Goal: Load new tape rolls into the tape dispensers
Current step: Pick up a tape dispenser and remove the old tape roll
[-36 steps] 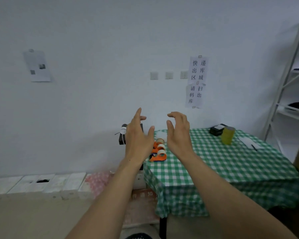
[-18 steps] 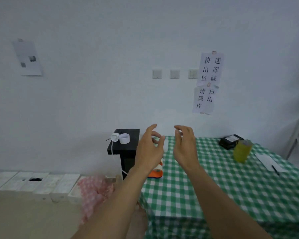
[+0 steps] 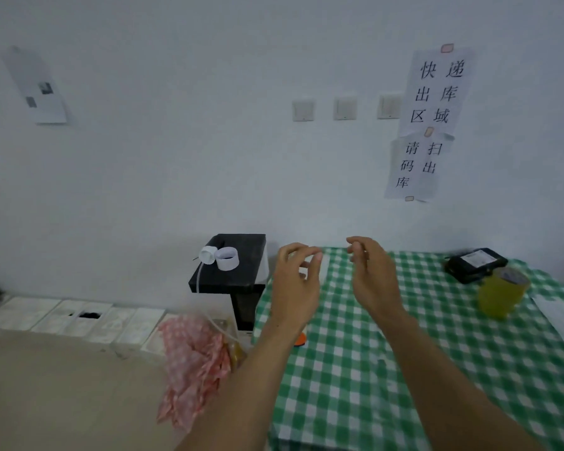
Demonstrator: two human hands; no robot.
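Observation:
Both my hands are raised above the left end of a table with a green checked cloth [image 3: 404, 369]. My left hand [image 3: 295, 288] has loosely curled fingers and holds nothing. My right hand [image 3: 372, 278] is likewise relaxed and holds nothing. Only an orange corner of a tape dispenser [image 3: 301, 340] shows below my left wrist; the rest is hidden behind that hand. A yellow tape roll [image 3: 501, 292] stands on the table at the right.
A black device [image 3: 476, 265] lies behind the yellow roll, and white paper [image 3: 557, 315] at the right edge. A black stand [image 3: 233, 265] with a white paper roll [image 3: 227, 258] is left of the table. A pink bag [image 3: 192, 362] lies on the floor.
The view has come closer to the table and turned left. Both hands have sunk lower in view, and my left hand now covers most of the orange dispensers.

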